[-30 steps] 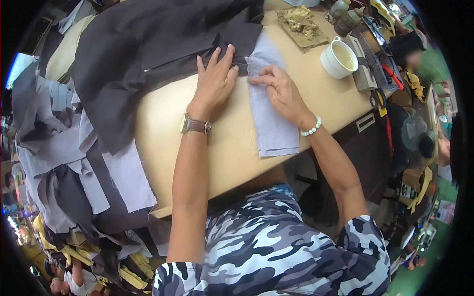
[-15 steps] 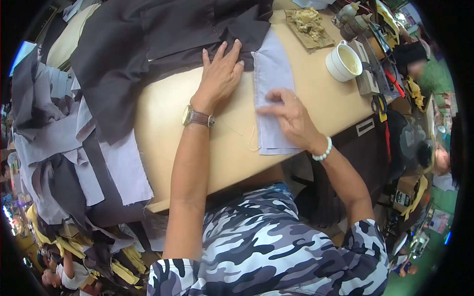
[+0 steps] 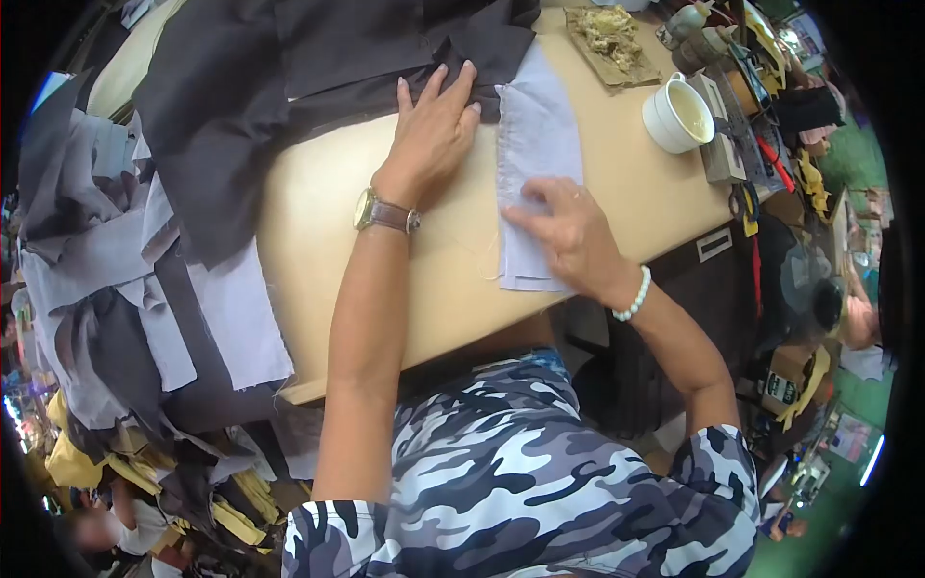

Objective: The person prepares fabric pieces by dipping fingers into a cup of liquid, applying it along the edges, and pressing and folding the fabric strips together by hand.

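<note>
My left hand point(image 3: 434, 130) lies flat with its fingers spread, the tips pressing on the edge of a dark grey cloth point(image 3: 356, 58). A pale lavender strip of fabric point(image 3: 540, 125) runs from under the dark cloth toward the table's front edge, its left side frayed or stitched. Over the lower part of this strip is my right hand point(image 3: 573, 241), slightly blurred. Its thumb and a finger are apart, and I make out nothing held between them. Whether those fingertips touch the fabric I cannot tell.
A white cup point(image 3: 679, 116) with pale liquid stands on the table point(image 3: 328, 212) at right, near a brown piece with yellowish paste point(image 3: 612, 43). Bottles point(image 3: 699, 43), yellow-handled scissors point(image 3: 745, 207) and a grey box point(image 3: 723, 144) line the right edge. Fabric pieces point(image 3: 87, 270) hang at left.
The view has shifted slightly. My right hand stays over the lavender strip with its fingers slightly moved. My left hand keeps its place on the dark cloth.
</note>
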A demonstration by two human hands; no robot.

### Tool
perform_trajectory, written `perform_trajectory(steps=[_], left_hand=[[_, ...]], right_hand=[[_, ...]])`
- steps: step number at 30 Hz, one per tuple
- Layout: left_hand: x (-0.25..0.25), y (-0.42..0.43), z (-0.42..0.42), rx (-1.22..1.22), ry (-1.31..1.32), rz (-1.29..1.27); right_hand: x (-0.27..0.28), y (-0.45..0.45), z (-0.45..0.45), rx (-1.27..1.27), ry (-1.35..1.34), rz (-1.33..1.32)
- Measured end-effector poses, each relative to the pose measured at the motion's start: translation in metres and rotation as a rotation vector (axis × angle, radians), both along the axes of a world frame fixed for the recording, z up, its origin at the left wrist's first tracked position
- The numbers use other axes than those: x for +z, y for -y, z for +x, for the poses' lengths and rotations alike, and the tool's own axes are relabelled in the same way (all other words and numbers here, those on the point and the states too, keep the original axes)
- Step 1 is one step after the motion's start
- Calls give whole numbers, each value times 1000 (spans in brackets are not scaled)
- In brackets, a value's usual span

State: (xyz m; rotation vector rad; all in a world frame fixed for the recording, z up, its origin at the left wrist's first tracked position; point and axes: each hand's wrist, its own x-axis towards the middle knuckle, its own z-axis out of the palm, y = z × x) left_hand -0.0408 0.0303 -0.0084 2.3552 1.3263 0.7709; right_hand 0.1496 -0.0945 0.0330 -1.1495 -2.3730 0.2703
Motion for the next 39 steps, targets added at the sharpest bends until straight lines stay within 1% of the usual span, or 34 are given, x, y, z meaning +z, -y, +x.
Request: perform_trajectory(steps=[1,4,5,8,11,14,17,20,23,26,28,30,32,35,38,39], left_hand=[[0,0,-1,3,-13,-21],[1,-1,-1,10,-31,-48],[2,-1,-1,11,-34,-52],[1,-2,-1,9,-34,-53],[2,-2,-1,5,-34,-42],[4,0,-1,11,-34,-52],[2,-1,-1,7,-28,-47],[1,-2,-1,8,-24,-48],[3,-2,-1,10,-45,-64],[2,-1,-1,12,-41,-42],[3,0,-1,5,-31,-59],[4,0,-1,3,-28,-67],[4,-1,-2,11,-37,-71],[7,1,-1,15,-46,-86],[7,1,-1,16,-47,-82],[6,1,-1,15,-48,-78]], right_hand=[[2,18,-4,43,33,87],[6,34,-5,69,35,-32],[10,32,-3,85,-29,-127],[11,13,-4,-1,-231,-254],[4,-8,-11,-172,-191,-159],[1,-18,-17,-202,-117,-112],[-1,-15,-16,-169,-9,-101],[5,8,-15,-117,-80,-161],[13,33,-10,-22,-218,-409],[25,26,11,-130,-451,-432],[35,1,42,-346,-439,-186],[45,-25,82,-607,-87,203],[45,-43,121,-787,195,320],[35,-55,158,-852,466,375],[31,-60,169,-814,544,392],[31,-60,169,-811,561,354]])
